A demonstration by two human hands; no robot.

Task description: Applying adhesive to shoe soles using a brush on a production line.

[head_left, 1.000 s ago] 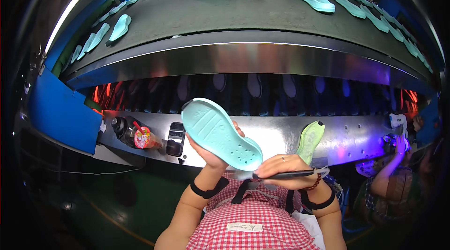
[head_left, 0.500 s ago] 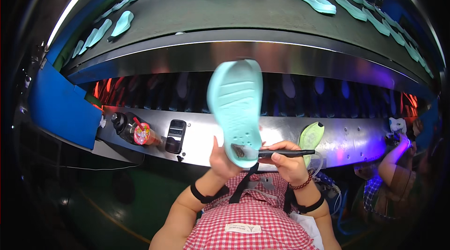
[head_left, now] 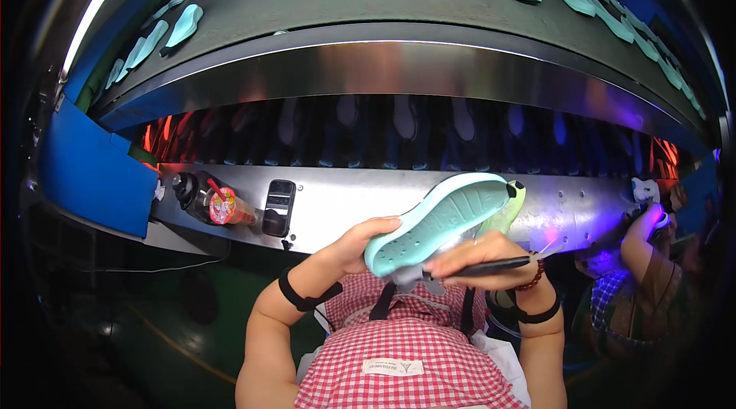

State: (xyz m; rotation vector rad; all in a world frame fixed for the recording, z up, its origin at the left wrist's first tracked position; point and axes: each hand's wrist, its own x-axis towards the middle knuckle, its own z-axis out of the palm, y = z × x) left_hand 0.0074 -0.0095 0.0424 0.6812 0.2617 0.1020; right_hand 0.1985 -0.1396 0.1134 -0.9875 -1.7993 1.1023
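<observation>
My left hand (head_left: 362, 244) grips the narrower end of a turquoise shoe sole (head_left: 437, 217) by its left edge, thumb on the rim. The sole is tilted, its far end pointing up and right. Ribs and small holes mark its hollow face, and its far tip is black. In my right hand (head_left: 487, 256) is a black-handled brush (head_left: 494, 266); its blurred tip is at the sole's lower edge, and whether it touches cannot be seen. A light green sole-shaped piece (head_left: 507, 213) with a dark tip lies on the metal ledge, partly behind the turquoise sole.
The metal ledge (head_left: 337, 198) carries a dark bottle (head_left: 192, 193), a drink cup with a red straw (head_left: 228, 206) and a phone (head_left: 278, 208). Beyond it, a dark conveyor belt (head_left: 383, 6) bears several turquoise soles. Another person's arm (head_left: 640, 244) is at the far right.
The sole has swung from upright to slanting right and come lower. My right hand and the brush have moved from its holed end to its lower edge.
</observation>
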